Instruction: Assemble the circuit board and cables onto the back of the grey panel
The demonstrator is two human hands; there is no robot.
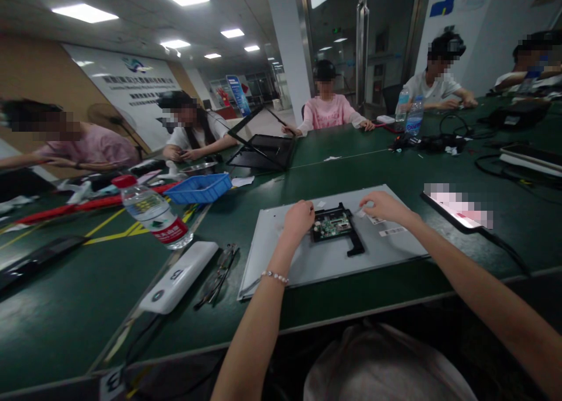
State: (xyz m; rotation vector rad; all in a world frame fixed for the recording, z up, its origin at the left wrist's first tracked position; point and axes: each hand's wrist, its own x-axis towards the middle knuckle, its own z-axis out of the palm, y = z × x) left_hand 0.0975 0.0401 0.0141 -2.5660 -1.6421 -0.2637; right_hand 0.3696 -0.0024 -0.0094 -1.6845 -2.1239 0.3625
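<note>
Here, left hand (300,218) and right hand (383,206) curl above the panel (272,260).

A sideways "3" marks the table-edge label (113,383); other lettering is unclear.

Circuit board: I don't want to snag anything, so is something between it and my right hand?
The edge of the black bracket seems to lie between your right hand and the circuit board; nothing taller is visible.

Both bare forearms reach forward, the left wrist (275,276) ringed by a beaded bracelet; the left hand (300,216) bends palm-down, fingers curled, while the right hand (380,206) angles inward, fingertips drawn together.
</note>
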